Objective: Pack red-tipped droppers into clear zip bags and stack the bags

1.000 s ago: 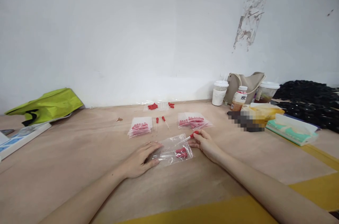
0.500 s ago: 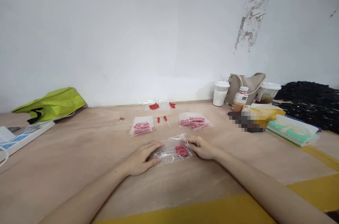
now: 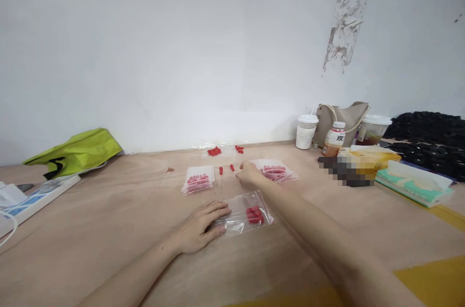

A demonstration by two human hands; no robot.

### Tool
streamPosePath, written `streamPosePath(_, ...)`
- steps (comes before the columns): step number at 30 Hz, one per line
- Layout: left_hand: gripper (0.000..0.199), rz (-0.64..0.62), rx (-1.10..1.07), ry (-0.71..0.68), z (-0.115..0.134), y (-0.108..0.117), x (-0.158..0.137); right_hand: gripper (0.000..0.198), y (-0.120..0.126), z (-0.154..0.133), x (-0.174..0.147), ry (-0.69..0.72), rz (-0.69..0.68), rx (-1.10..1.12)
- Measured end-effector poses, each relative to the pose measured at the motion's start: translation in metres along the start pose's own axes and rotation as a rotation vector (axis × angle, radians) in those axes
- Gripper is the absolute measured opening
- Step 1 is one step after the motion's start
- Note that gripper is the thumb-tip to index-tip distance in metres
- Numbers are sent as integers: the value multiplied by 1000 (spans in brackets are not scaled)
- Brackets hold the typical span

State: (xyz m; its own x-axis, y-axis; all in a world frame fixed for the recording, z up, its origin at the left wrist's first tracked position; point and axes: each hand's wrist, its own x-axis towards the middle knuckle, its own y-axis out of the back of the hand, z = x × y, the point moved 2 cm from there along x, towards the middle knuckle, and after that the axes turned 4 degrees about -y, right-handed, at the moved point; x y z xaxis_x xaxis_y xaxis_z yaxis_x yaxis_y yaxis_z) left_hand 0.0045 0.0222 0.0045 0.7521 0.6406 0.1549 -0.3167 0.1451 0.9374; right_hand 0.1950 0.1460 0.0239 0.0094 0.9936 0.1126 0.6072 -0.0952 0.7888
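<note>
Head camera: rested the left hand point(image 3: 203, 224) palm down at the left end of a clear zip bag point(image 3: 237, 211), thumb and fingers set wide apart, tips against the film. Held the right hand point(image 3: 249, 175) low beyond the same bag, forearm point(image 3: 312, 224) slanting inward from lower right past the bag's right end. Curled those fingers narrow beside the stem of a red-topped dropper point(image 3: 232, 168); could not tell whether pinched on it or merely close. Showed that dropper lying beyond the bag, top to the far left, stem angled nearer and rightward to the fingers. Showed a second dropper point(image 3: 221, 170) just left of it, top away from the bag, thin stem aimed nearly straight back toward it. Stretched the bag's long axis left to right, right end slightly farther off, with red bulbs point(image 3: 255, 215) bunched inside toward that end. Placed stacked packets point(image 3: 198, 181) beyond the bag to the left, and more packets point(image 3: 278, 171) beyond it to the right.
</note>
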Motion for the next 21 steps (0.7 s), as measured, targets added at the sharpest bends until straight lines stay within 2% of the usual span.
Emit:
streamPosePath(2, 43, 4, 7, -8, 0, 0, 0, 37, -16, -12, 17, -76, -2, -21)
streamPosePath(5, 42, 1, 8, -14, -1, 0, 0, 40, -32, -21, 32, -136, -22, -24)
streamPosePath(7, 42, 2, 2, -20, -1, 0, 0, 39, -30, -23, 34, -117, -25, 2)
streamPosePath(9, 42, 4, -6, -23, -2, 0, 0, 40, -15, -19, 29, -55, -1, 47)
streamPosePath(13, 41, -3, -13, -4, -2, -1, 1, 45, 34, 16, -2, 72, 115, 186)
streamPosePath(15, 41, -1, -16, 2, -2, -2, 1, 49, 53, 44, -23, 93, 201, 514)
streamPosePath(17, 41, 2, -14, 10, -2, -3, 2, 51, 58, 72, -43, 54, 238, 743)
streamPosePath(21, 40, 20, -22, 20, -1, -3, 1, 51, 46, 104, -68, -53, 332, 973)
